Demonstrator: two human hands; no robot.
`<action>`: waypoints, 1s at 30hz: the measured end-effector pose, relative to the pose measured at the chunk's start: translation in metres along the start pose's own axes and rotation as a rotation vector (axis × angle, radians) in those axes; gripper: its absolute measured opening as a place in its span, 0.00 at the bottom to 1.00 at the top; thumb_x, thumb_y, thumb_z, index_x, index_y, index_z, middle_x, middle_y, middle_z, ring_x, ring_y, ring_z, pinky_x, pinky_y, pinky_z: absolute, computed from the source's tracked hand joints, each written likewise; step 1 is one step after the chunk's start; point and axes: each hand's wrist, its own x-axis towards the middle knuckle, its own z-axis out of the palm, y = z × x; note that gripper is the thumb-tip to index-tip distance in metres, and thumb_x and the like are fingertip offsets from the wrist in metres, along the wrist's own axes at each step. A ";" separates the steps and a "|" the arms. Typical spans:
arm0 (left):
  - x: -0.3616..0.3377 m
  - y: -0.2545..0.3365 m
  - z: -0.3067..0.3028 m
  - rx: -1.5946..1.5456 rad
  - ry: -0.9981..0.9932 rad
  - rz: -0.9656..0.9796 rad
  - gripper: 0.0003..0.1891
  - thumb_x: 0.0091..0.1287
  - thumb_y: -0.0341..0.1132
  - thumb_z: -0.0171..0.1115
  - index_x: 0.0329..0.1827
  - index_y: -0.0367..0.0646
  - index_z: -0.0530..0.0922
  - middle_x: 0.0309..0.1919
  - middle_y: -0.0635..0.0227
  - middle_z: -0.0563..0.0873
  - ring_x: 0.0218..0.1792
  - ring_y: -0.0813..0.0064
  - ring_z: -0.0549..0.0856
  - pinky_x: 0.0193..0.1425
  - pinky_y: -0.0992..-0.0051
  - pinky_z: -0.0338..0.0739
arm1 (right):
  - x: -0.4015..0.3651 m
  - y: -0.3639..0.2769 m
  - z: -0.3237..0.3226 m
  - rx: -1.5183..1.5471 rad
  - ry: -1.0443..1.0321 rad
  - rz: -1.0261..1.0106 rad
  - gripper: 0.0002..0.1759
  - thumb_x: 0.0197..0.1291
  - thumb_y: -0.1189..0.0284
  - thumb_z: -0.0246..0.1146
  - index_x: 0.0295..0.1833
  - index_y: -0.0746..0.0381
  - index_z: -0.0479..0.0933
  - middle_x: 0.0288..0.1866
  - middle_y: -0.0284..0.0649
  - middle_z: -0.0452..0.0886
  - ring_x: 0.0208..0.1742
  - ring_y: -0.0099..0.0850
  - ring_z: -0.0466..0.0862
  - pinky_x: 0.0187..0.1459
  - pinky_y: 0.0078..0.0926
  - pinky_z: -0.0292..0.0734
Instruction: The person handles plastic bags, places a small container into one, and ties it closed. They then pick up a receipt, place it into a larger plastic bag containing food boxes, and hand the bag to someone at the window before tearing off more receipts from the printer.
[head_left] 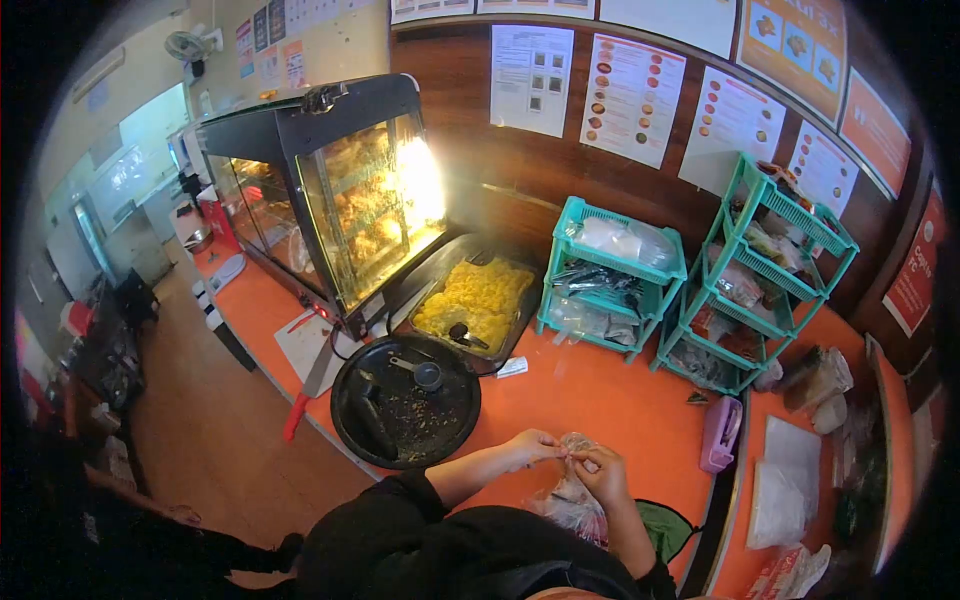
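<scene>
My left hand (pixel 532 448) and my right hand (pixel 601 472) meet over the orange counter, near its front edge. Both have their fingers pinched on the gathered neck of a clear plastic bag (pixel 575 508). Some of the bag sticks up above my fingertips, and its body hangs below them against my dark clothing. Reddish contents show low in the bag, but I cannot make out what they are. Left of my hands lies a round black pan (pixel 408 405) with a small cup-like scoop (pixel 428 376) and crumbs in it.
Behind the pan are a tray of yellow food (pixel 474 305) and a lit glass display case (pixel 360 205). A red-handled knife (pixel 308 390) lies at the left edge. Green racks (pixel 610 275), a purple tape dispenser (pixel 721 434) and plastic sheets (pixel 782 490) are on the right.
</scene>
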 end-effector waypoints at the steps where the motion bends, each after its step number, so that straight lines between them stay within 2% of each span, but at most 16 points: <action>1: -0.001 0.000 0.000 0.012 0.001 0.010 0.11 0.58 0.43 0.62 0.38 0.47 0.80 0.27 0.81 0.79 0.18 0.90 0.65 0.19 0.87 0.56 | -0.001 0.003 0.001 -0.002 0.015 -0.012 0.07 0.41 0.78 0.64 0.30 0.62 0.80 0.28 0.42 0.80 0.30 0.34 0.80 0.32 0.26 0.74; 4: -0.005 0.006 0.000 -0.036 -0.031 0.016 0.11 0.58 0.43 0.62 0.38 0.47 0.80 0.26 0.82 0.78 0.17 0.90 0.65 0.19 0.87 0.56 | -0.002 0.008 0.004 0.007 0.056 -0.025 0.07 0.41 0.78 0.65 0.30 0.63 0.80 0.28 0.42 0.80 0.31 0.34 0.80 0.33 0.27 0.74; 7: 0.000 0.001 -0.001 -0.170 -0.073 0.054 0.10 0.56 0.42 0.65 0.33 0.48 0.78 0.16 0.82 0.69 0.15 0.89 0.61 0.16 0.84 0.50 | -0.003 0.003 0.003 0.021 0.090 -0.005 0.06 0.41 0.78 0.65 0.30 0.63 0.80 0.28 0.42 0.80 0.32 0.35 0.81 0.33 0.27 0.74; 10: -0.001 0.001 0.000 -0.181 -0.039 0.004 0.09 0.57 0.41 0.64 0.34 0.47 0.78 0.17 0.81 0.71 0.15 0.89 0.61 0.15 0.85 0.51 | -0.003 0.004 0.002 0.013 0.094 -0.014 0.06 0.41 0.78 0.65 0.30 0.63 0.80 0.29 0.42 0.80 0.33 0.35 0.81 0.34 0.27 0.75; 19: -0.002 0.004 0.002 -0.257 -0.075 0.015 0.09 0.58 0.40 0.63 0.35 0.45 0.77 0.20 0.81 0.70 0.17 0.89 0.62 0.18 0.86 0.53 | -0.005 0.011 0.002 0.013 0.105 -0.062 0.09 0.43 0.76 0.65 0.34 0.62 0.80 0.32 0.43 0.80 0.34 0.35 0.81 0.36 0.27 0.75; 22: 0.002 0.000 0.000 -0.235 -0.080 -0.041 0.09 0.61 0.37 0.59 0.39 0.43 0.76 0.24 0.80 0.74 0.20 0.88 0.66 0.21 0.87 0.58 | -0.006 0.009 0.001 0.027 0.071 -0.068 0.10 0.43 0.74 0.66 0.35 0.61 0.80 0.33 0.42 0.80 0.35 0.35 0.80 0.37 0.28 0.75; 25: 0.002 0.001 0.003 -0.204 -0.043 -0.049 0.08 0.60 0.38 0.60 0.36 0.44 0.77 0.17 0.82 0.67 0.16 0.88 0.63 0.18 0.86 0.54 | -0.005 0.004 -0.004 0.015 0.047 -0.071 0.10 0.44 0.73 0.67 0.36 0.60 0.79 0.34 0.40 0.79 0.37 0.36 0.79 0.38 0.30 0.75; 27: 0.003 -0.001 0.002 -0.227 -0.050 -0.058 0.07 0.61 0.37 0.60 0.36 0.43 0.76 0.18 0.81 0.68 0.16 0.88 0.64 0.18 0.86 0.55 | -0.007 0.010 -0.001 -0.040 0.089 -0.125 0.10 0.44 0.72 0.67 0.35 0.59 0.79 0.34 0.40 0.78 0.37 0.37 0.79 0.38 0.32 0.74; 30: 0.000 0.004 0.005 -0.218 -0.057 -0.057 0.07 0.61 0.35 0.59 0.35 0.42 0.76 0.19 0.79 0.70 0.16 0.88 0.64 0.19 0.86 0.57 | -0.010 0.026 0.007 0.020 0.006 -0.064 0.07 0.45 0.72 0.65 0.33 0.59 0.79 0.31 0.40 0.77 0.36 0.40 0.78 0.39 0.34 0.73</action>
